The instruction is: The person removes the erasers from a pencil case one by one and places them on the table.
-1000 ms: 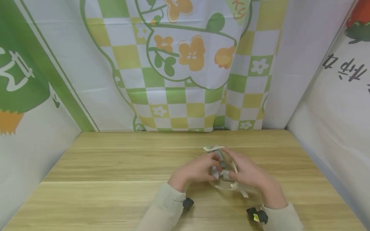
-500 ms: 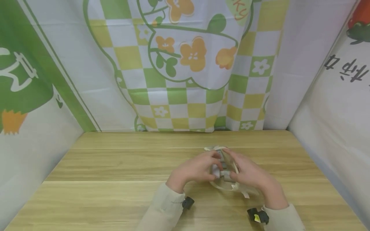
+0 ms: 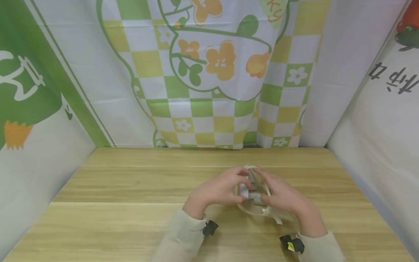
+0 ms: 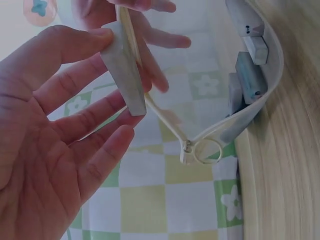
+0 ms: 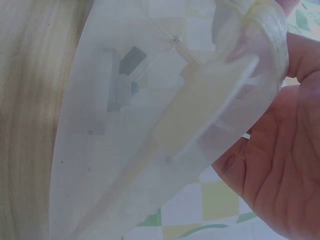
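Observation:
A translucent whitish zip pouch (image 3: 251, 211) with a cream zipper edge lies open on the table, toward the right. My left hand (image 3: 220, 188) is at its mouth and pinches a pale grey flat block (image 4: 123, 72) between thumb and fingers. My right hand (image 3: 284, 193) grips the pouch's right rim, thumb on the near side. Inside the pouch sit several small grey blocks (image 4: 251, 75) against the wall, their exact kind unclear. A zipper pull with a ring (image 4: 207, 163) hangs at one end of the opening. The right fingertips are partly hidden behind the pouch film.
The wood-grain table (image 3: 131, 182) runs back to a checked, flowered curtain (image 3: 206, 109). White printed sheets flank it on the left (image 3: 42, 156) and right (image 3: 386, 145). A black wrist camera (image 3: 210, 228) sits by the left cuff, and another black camera (image 3: 291, 244) by the right.
My left hand has shifted slightly left and now covers the pouch's far left edge. The right hand keeps its grip on the rim. The head view has shifted a little.

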`<state>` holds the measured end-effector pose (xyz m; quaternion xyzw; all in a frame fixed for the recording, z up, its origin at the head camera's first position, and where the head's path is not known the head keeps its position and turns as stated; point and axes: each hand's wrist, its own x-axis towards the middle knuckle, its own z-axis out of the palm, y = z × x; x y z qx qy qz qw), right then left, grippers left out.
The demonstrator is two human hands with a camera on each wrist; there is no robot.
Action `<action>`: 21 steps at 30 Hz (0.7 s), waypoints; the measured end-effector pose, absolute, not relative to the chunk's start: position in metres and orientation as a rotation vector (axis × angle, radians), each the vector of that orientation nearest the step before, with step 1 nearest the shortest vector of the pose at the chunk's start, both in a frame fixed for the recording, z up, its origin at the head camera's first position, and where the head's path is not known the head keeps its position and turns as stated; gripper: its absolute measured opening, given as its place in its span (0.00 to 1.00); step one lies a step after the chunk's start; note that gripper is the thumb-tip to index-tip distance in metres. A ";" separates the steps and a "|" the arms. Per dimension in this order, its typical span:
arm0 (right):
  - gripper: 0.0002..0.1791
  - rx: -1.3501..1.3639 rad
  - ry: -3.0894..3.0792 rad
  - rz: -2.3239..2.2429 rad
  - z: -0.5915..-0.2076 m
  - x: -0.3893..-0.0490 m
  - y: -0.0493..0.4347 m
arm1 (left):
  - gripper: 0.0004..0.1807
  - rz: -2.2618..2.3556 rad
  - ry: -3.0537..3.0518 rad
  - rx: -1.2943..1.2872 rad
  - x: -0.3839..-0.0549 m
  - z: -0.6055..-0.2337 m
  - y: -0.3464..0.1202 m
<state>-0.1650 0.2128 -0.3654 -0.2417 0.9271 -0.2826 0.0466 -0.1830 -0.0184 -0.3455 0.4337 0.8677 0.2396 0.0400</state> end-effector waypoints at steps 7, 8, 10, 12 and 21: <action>0.45 -0.747 2.843 -0.851 -0.365 -0.165 0.212 | 0.16 0.721 2.696 1.333 -0.181 -0.347 -0.028; 0.45 -0.748 2.843 -0.851 -0.365 -0.165 0.211 | 0.16 0.728 2.696 1.324 -0.180 -0.346 -0.030; 0.45 -0.760 2.846 -0.849 -0.364 -0.165 0.211 | 0.16 0.735 2.705 1.316 -0.178 -0.346 -0.034; 0.45 -0.765 2.851 -0.841 -0.364 -0.165 0.210 | 0.16 0.740 2.719 1.308 -0.177 -0.347 -0.037; 0.46 -0.796 2.855 -0.861 -0.367 -0.166 0.209 | 0.16 0.786 2.739 1.295 -0.174 -0.344 -0.055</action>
